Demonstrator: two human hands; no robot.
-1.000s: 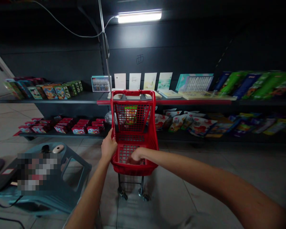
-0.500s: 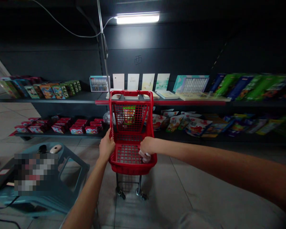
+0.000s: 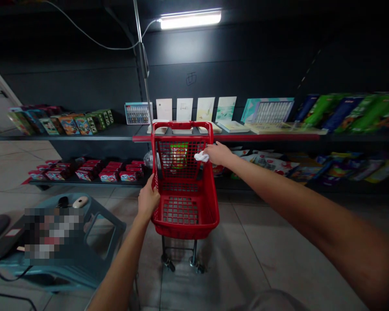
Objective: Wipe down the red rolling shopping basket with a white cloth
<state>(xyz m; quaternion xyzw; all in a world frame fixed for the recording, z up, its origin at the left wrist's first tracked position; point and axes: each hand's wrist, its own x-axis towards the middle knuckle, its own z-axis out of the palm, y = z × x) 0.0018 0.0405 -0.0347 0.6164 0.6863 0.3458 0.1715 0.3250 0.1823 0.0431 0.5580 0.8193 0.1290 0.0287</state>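
Note:
A small red shopping cart (image 3: 210, 203) stands on the tiled floor in front of me, its basket bare inside. My left hand (image 3: 148, 199) grips the left rim of the basket. My right hand (image 3: 218, 153) is raised at the cart's upper right edge, fingers closed on a crumpled white cloth (image 3: 201, 157) that touches the mesh back panel near the red handle (image 3: 181, 126).
Dark shelves (image 3: 84, 137) run behind the cart with colourful boxes, cards (image 3: 184, 109) and snack packets (image 3: 272, 164). A teal plastic stool (image 3: 97, 242) with a mouse and cables sits at the lower left. A metal pole (image 3: 142, 65) rises behind the cart.
My right hand came up out of the basket floor with the white cloth to the top right of the cart. My left hand stayed on the rim.

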